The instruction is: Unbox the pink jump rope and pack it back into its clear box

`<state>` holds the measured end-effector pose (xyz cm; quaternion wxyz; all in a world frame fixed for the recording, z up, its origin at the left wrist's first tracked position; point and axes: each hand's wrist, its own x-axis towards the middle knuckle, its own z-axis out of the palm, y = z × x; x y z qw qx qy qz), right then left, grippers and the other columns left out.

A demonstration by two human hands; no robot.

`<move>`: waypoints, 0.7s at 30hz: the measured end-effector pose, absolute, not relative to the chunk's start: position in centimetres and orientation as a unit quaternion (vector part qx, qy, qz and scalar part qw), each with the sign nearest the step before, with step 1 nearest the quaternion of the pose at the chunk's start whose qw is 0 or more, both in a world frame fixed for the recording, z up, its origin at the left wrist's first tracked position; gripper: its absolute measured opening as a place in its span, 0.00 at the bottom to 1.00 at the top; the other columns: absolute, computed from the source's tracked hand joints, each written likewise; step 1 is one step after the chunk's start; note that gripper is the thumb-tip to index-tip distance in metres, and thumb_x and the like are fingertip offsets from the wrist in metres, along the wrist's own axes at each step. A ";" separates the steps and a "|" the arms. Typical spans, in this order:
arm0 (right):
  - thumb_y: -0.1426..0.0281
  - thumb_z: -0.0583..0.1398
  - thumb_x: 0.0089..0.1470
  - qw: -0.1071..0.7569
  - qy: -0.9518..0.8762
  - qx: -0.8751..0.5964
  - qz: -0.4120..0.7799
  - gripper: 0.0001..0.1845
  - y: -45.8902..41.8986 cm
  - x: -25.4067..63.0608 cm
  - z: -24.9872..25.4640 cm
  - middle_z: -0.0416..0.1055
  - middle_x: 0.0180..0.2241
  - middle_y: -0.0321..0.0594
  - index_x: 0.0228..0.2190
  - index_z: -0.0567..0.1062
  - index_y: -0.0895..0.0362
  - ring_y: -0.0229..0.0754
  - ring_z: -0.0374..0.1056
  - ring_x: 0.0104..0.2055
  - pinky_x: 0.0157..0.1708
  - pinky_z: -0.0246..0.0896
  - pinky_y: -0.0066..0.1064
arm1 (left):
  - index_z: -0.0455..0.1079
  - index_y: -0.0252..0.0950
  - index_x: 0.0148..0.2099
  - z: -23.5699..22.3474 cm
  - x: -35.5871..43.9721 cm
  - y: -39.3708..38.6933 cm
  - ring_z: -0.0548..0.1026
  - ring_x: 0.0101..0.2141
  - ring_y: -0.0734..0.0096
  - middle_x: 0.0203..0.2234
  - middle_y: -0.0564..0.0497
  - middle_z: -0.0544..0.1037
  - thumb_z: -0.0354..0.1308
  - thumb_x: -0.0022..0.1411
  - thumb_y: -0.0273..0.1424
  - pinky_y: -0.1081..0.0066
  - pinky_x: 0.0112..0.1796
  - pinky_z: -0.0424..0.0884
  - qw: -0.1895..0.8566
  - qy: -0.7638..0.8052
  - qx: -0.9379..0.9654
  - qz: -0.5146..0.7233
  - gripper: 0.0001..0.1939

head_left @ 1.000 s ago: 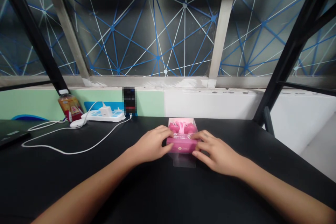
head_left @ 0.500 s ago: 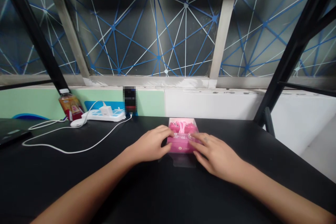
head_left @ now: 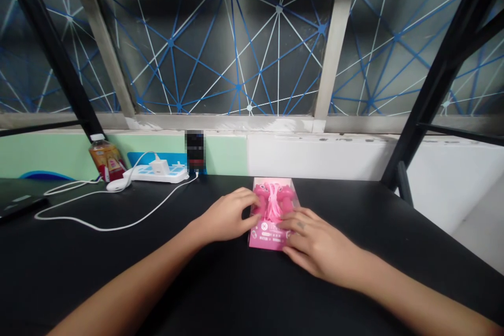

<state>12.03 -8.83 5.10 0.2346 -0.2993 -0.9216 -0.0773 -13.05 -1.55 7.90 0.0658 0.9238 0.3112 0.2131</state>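
On the black table lies a small pink box (head_left: 270,242) with a clear cover and a printed pink panel at its near end. Inside it, a bundled pink cord (head_left: 273,202) sits between two pink handles, looking like a skipping rope. My left hand (head_left: 231,215) grips the box's left side, its thumb and fingers curved along the edge. From the right, my right hand (head_left: 315,239) holds the box's near right corner, with fingers over the printed panel and thumb low at the side. Its fingertips partly cover the print.
At the back left stand a drink bottle (head_left: 107,157) and a white power strip (head_left: 173,174) with a charger plugged in. A white cable (head_left: 102,229) loops across the table. A dark flat device (head_left: 19,207) lies at the left edge. Black metal posts (head_left: 429,89) flank the table.
The printed pink panel has slid toward me with my right hand, showing more of the pink cord and covering the clear flap at the near end. My left hand has stayed in place.
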 end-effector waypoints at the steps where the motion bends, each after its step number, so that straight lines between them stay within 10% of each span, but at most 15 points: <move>1: 0.69 0.55 0.64 0.234 -0.922 -0.299 -0.077 0.11 -8.8 12.0 5.0 0.74 0.47 0.44 0.37 0.77 0.57 0.45 0.66 0.53 0.60 0.53 0.44 | 0.71 0.42 0.46 7.9 -13.1 -1.5 0.71 0.49 0.63 0.44 0.51 0.77 0.57 0.64 0.33 0.65 0.49 0.68 0.065 0.313 0.923 0.213 0.08; 17: 0.74 0.53 0.62 0.217 -0.929 -0.299 -0.018 0.22 -10.7 11.9 5.8 0.67 0.56 0.46 0.57 0.66 0.53 0.45 0.69 0.52 0.44 0.69 0.37 | 0.71 0.42 0.42 7.9 -13.0 -1.3 0.72 0.46 0.64 0.42 0.53 0.77 0.62 0.55 0.29 0.68 0.46 0.68 0.068 0.317 0.918 0.227 0.10; 21: 0.71 0.56 0.60 0.158 -0.928 -0.337 0.035 0.19 -11.4 11.3 6.3 0.74 0.45 0.43 0.53 0.69 0.55 0.45 0.73 0.43 0.39 0.69 0.37 | 0.71 0.41 0.40 7.6 -12.7 -1.1 0.72 0.42 0.66 0.38 0.54 0.77 0.61 0.55 0.28 0.70 0.43 0.69 0.068 0.315 0.915 0.242 0.08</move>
